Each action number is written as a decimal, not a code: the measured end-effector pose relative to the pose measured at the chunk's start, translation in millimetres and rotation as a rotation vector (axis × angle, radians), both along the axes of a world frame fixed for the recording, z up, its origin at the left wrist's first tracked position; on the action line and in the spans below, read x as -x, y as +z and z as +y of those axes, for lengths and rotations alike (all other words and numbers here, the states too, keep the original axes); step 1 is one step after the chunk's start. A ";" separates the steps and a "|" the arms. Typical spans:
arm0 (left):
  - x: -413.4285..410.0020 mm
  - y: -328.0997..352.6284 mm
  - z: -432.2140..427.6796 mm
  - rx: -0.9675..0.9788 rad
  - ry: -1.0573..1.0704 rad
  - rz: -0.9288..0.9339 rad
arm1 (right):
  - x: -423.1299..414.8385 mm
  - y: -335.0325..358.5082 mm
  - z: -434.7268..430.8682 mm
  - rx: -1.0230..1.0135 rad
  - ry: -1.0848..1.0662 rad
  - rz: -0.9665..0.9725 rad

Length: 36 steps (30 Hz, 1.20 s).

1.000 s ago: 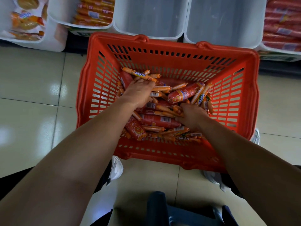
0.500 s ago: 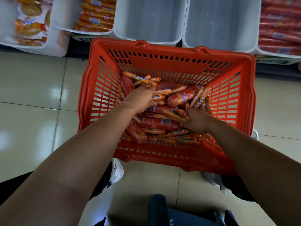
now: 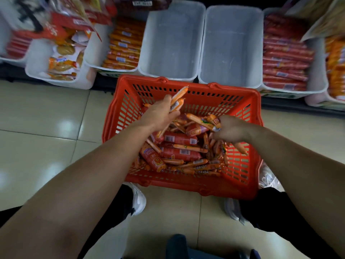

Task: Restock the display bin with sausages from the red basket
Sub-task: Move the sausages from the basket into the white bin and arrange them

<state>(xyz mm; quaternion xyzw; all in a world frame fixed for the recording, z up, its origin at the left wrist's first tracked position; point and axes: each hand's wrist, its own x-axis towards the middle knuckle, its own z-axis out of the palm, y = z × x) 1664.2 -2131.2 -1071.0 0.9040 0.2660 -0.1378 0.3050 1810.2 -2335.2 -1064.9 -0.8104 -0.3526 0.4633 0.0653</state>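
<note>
Orange sausages [image 3: 177,101] fill left hand [image 3: 158,114] and right hand [image 3: 230,129] above basket [image 3: 233,191].

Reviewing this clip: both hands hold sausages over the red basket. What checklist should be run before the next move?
1. Grip of left hand on thin sausages: ok, fingers curled round them, held above the pile.
2. Grip of right hand on its bunch: ok, though ends stick out both sides.
3. Target bin: cannot tell; left empty bin and right empty bin both sit just beyond the red basket.
4. Room in bins: ok, both show bare floors.
5. Stock left in basket: ok, plenty.
</note>
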 end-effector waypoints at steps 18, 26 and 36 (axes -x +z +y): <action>-18.9 113.8 74.2 -0.012 0.047 0.006 | -136.1 99.3 64.4 -0.018 0.285 -0.503; -61.4 75.8 94.2 0.217 0.202 -0.126 | -176.8 24.2 98.2 0.124 0.371 -0.571; -104.7 34.6 96.7 0.165 0.276 -0.224 | -178.2 -49.9 106.7 0.039 0.356 -0.426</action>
